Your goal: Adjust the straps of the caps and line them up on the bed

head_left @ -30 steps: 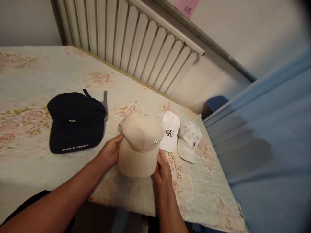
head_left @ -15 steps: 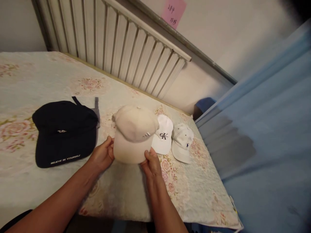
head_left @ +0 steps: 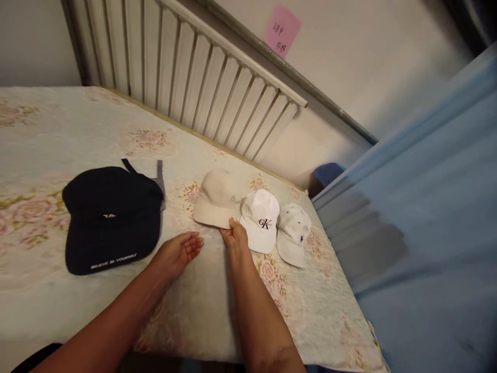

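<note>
A beige cap (head_left: 216,199) lies on the floral bed cover (head_left: 58,129), just left of a white cap with a black logo (head_left: 259,220). My right hand (head_left: 234,239) pinches the front edge of the beige cap's brim. My left hand (head_left: 177,252) hovers open, palm turned up, a little left of that brim and touching nothing. A second, plainer white cap (head_left: 293,233) sits at the right end of the row. A dark navy cap with white lettering (head_left: 111,215) lies apart on the left.
A white slatted headboard (head_left: 186,67) runs along the far side, under a wall with a pink note (head_left: 281,31). A blue curtain (head_left: 419,233) hangs on the right, past the bed's edge. A dark blue object (head_left: 325,173) shows in the gap behind the bed.
The beige cap went from being held up in both hands to lying on the bed beside the white cap. My left hand let go and opened; my right still grips the brim.
</note>
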Motion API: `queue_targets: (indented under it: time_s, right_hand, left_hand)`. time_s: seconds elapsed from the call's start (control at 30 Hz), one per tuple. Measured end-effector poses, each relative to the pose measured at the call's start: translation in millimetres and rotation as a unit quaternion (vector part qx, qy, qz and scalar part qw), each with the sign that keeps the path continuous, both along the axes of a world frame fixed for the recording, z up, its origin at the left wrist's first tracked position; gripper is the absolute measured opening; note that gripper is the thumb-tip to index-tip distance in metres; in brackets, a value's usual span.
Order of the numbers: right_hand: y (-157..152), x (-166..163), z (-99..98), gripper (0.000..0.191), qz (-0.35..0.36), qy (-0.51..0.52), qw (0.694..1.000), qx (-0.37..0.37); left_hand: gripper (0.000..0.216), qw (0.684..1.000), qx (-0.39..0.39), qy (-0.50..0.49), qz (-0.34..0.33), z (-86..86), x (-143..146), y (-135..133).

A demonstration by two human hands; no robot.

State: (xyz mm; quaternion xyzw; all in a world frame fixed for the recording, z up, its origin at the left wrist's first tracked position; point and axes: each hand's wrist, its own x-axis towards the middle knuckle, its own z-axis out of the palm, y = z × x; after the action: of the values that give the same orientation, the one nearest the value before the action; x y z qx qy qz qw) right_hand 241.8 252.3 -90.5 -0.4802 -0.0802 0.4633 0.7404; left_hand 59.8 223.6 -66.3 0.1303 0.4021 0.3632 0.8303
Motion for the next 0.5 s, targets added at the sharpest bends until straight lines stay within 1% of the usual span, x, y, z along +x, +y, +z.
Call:
queue_targets:
  time_s: [0.13, 0.27, 0.37, 0.5]
  right_hand:
    - [-12, 2, -5.4, 0.02, -0.009, -0.006, 1.0, 0.0]
    - [-21, 3, -6.3, 0.02, -0.01, -0.02, 1.0, -0.007]
    - [-28, 2, -6.7, 0.02, -0.009, -0.032, 0.999, -0.014]
    - [-38, -1, -5.1, 0.02, -0.003, -0.046, 0.999, -0.025]
  left_hand:
    - [0.01, 1.0, -0.002, 0.006, 0.008, -1.8, 0, -1]
    - [0.002, 0.998, 0.042, 0.034, 0.015, -5.4, 4, -2]
    - [0.016, 0.997, 0.071, 0.033, 0.021, -8.0, 7, -3]
    - [0.032, 0.995, 0.091, 0.005, 0.041, -7.0, 8, -4]
